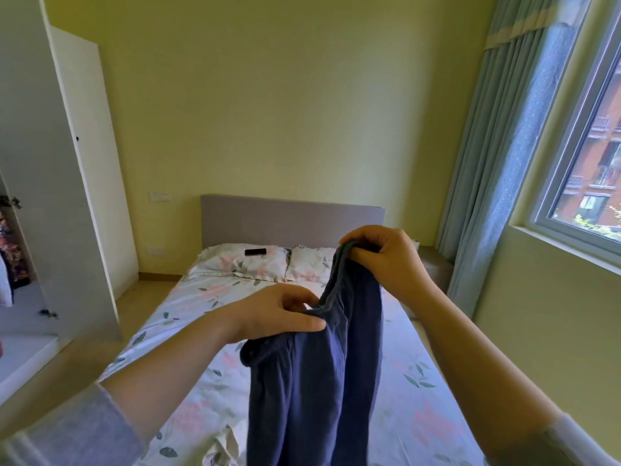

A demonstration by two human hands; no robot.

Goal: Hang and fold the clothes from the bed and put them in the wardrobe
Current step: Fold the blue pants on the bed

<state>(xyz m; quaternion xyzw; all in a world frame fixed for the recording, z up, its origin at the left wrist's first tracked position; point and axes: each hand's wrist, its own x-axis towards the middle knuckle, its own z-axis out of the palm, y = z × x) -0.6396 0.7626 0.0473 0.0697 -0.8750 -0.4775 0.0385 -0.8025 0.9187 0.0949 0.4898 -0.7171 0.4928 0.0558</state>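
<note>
Bed (188, 317) runs straight ahead, floral sheet mostly bare; headboard (292, 220) against the far wall. Left edge of the mattress has a strip of open floor between it and the white wardrobe (84, 183), whose door stands swung open toward the bed. Right edge sits near the window wall and blue curtain (484, 183), narrower gap there. Two pillows (242, 262) at the head, a dark phone (255, 252) lying on the left one. Navy trousers (316, 381) held up over the middle of the bed, hanging down toward the near edge (lower end out of frame). Left hand (279, 314) pinches the waistband edge, thumb under, fingers curled over. Right hand (383, 260) is higher and farther out, fingers closed on the bunched top of the waistband. Both forearms extended, sleeves pushed back.
</note>
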